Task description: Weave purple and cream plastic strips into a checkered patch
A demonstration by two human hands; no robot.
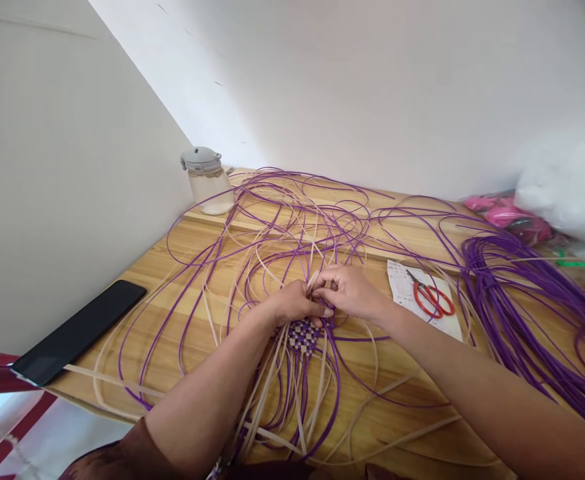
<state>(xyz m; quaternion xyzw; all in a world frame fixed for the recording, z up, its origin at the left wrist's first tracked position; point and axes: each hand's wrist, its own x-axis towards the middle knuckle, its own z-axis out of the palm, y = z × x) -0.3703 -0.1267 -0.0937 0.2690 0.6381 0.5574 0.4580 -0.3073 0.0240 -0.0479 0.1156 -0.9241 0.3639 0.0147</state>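
White walls are meeting in a corner behind a wooden table (182,267) that is carrying a sprawl of purple strands (197,267) and pale strips (317,277). The left hand (295,303) and the right hand (352,290) are touching at the middle, each grip pinched together on pale strips at 12 o'clock of a small checkered woven patch (302,335), which is lying flat just below the fingers. Loose loops are crowding every side of the hands. Red scissors (432,298) on a paper sheet (402,283) are lying at 3 o'clock, with a thick purple bundle (512,300) beyond them. A black phone (80,331) is resting at 9 o'clock near the table's left edge, and a lidded jar (207,180) is standing at 11 o'clock by the wall.
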